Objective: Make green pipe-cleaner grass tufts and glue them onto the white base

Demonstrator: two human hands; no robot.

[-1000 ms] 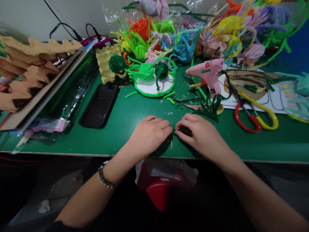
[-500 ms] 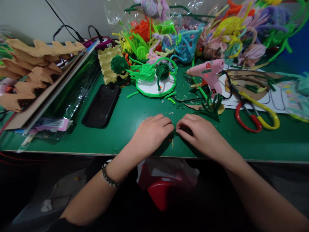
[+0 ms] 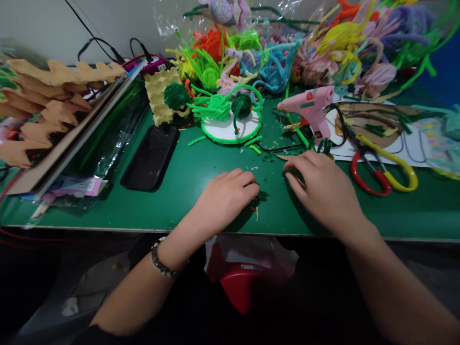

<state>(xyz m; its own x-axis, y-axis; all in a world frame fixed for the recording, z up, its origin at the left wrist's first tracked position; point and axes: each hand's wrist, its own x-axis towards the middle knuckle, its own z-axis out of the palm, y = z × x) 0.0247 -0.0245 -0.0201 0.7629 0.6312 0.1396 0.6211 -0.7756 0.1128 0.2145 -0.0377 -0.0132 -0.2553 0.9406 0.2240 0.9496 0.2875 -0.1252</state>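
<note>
My left hand rests near the table's front edge, its fingers curled together; whatever they hold, if anything, is hidden. Dark green fuzz scraps lie beside its fingertips. To the right, my right hand is curved over the table, thumb and fingers apart, nothing visible between them. Just behind it shows part of a dark green bundle of pipe cleaners. Farther back sits a white disc edged in bright green pipe cleaner, carrying a light green clump and a dark green ball.
A pink glue gun stands behind my right hand, with red-and-yellow-handled scissors to its right. At left lie a black phone and cardboard pieces. Colourful pipe-cleaner bundles fill the back.
My right hand has moved right and slightly back, away from my left hand, and its fingers have parted. It now covers most of the dark green bundle. My left hand has stayed put.
</note>
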